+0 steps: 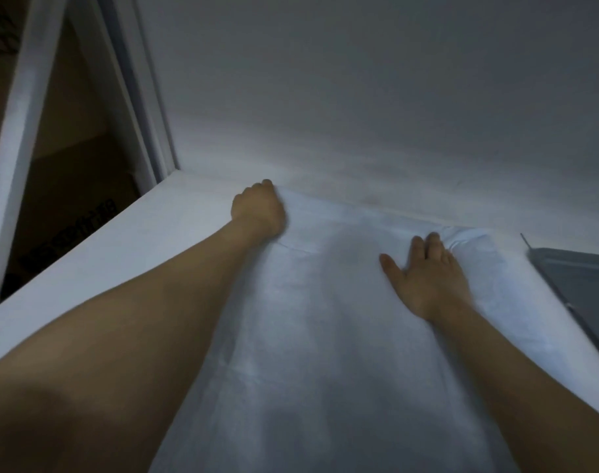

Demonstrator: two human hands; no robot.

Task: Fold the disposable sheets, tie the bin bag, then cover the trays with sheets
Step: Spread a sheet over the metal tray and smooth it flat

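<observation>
A pale blue disposable sheet (325, 319) lies spread over a white surface that runs up to the wall. My left hand (258, 209) is at the sheet's far left corner, fingers curled round its edge near the wall. Flat on the sheet's far right part lies my right hand (427, 278), fingers straight and pressing down beside a small raised fold. Both forearms reach in from the bottom of the view. No bin bag is in view, and what lies under the sheet is hidden.
A white wall (359, 97) rises right behind the sheet. On the left a white door frame (25, 114) opens onto a dim space with a cardboard box (69, 213). A dark grey flat object (581, 278) lies at the right edge.
</observation>
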